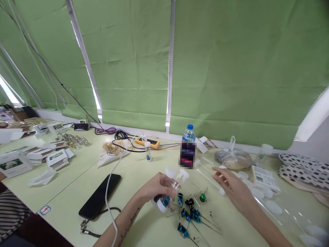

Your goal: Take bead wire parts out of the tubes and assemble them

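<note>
My left hand (160, 188) is closed around clear plastic tubes (177, 183) with white caps; a blue metal part shows at the lower end. How many tubes it holds is blurred. My right hand (231, 183) has its fingers stretched out, with nothing visible in them, beside a long clear tube (210, 176) lying on the table. Between and below the hands lie several blue-and-black metal parts (183, 230) with thin wire legs. A green one (203, 197) sits apart, nearer my right hand. Behind my left hand stands a small capped tube (147, 152) with a blue part inside.
A black phone (100, 195) with a strap lies left, a white cable crossing it. Further back are a yellow multimeter (147, 142), a water bottle (189, 133) and a tied plastic bag (232, 157). White caps (273, 207) lie right; small boxes (58, 159) left.
</note>
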Motion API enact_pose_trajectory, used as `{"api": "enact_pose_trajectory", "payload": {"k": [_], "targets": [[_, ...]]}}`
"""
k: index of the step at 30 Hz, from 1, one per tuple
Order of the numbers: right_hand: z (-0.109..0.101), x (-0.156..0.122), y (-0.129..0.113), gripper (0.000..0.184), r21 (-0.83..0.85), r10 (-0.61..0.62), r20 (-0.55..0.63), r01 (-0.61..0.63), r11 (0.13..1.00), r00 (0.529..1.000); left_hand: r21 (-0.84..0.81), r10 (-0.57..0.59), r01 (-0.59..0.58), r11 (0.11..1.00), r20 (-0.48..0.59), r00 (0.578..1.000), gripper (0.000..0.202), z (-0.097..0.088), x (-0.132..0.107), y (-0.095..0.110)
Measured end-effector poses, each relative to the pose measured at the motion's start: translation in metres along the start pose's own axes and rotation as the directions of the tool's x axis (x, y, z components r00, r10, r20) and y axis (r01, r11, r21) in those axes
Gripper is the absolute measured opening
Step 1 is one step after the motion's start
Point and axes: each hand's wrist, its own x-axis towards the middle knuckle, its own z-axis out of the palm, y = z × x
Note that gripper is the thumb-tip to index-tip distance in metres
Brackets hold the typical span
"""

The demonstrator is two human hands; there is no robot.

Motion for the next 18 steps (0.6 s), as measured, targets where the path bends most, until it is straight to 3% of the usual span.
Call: {"api": "enact_pose_trajectory", "payload": {"k": [3,6,8,11,13,15,18], "targets": [[0.01,-0.024,-0.054,0.039,0.174,-0.096,0.164,0.067,0.982,0.982,0.143,-0.01,-0.007,0.99,0.114,0.993,0.032,0.016,-0.004,0.0],[0.015,-0.043,-0.085,0.039,0.326,-0.195,0.243,0.109,0.939,0.95,0.152,-0.061,0.032,0.988,0.195,0.979,0.029,0.026,-0.006,-0.003],[0.01,-0.047,-0.088,0.041,0.346,-0.193,0.211,0.111,0.932,0.958,0.055,-0.129,0.118,0.991,0.29,0.948,0.035,0.025,-0.005,-0.006],[-0.008,-0.043,-0.075,0.037,0.38,-0.108,0.029,0.089,0.921,0.994,-0.099,-0.187,0.256,0.962,0.447,0.875,0.051,0.017,-0.003,-0.01],[-0.02,-0.038,-0.066,0.035,0.495,-0.05,-0.03,0.059,0.867,0.998,-0.143,-0.185,0.279,0.949,0.464,0.866,0.051,0.011,-0.002,-0.011],[-0.024,-0.035,-0.061,0.034,0.652,-0.09,0.106,-0.001,0.759,0.99,-0.168,-0.17,0.265,0.95,0.434,0.885,0.049,0.007,-0.001,-0.011],[-0.014,-0.036,-0.062,0.028,0.785,-0.219,0.402,-0.211,0.583,0.889,-0.194,-0.177,0.285,0.939,0.441,0.88,0.054,0.003,-0.001,-0.009]]}}
